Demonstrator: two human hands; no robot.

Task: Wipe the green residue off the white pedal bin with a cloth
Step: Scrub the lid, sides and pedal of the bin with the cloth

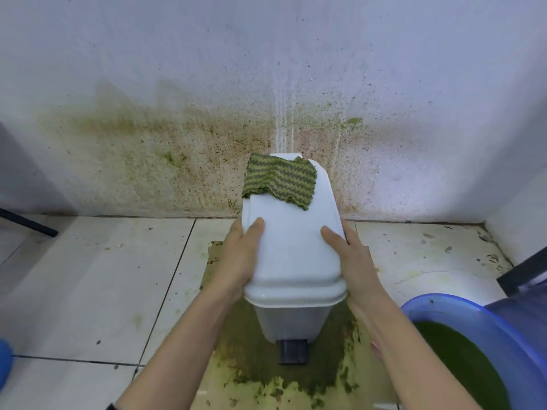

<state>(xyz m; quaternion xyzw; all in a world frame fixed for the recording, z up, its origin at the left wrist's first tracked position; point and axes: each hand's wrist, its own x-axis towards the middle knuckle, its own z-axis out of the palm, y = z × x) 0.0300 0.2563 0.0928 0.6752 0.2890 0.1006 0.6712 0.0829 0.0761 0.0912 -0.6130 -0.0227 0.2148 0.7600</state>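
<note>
White pedal bin [291, 253] stands mid-frame on a green-smeared tile floor [97, 279] against a spattered wall [183, 161], cloth [278, 179] draped on its lid; left hand [239, 255] and right hand [352, 258] clasp its sides.

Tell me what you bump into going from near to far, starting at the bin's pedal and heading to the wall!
Pedal → bin, with the left hand and right hand gripping its sides → cloth lying on the lid's far end → stained wall.
</note>
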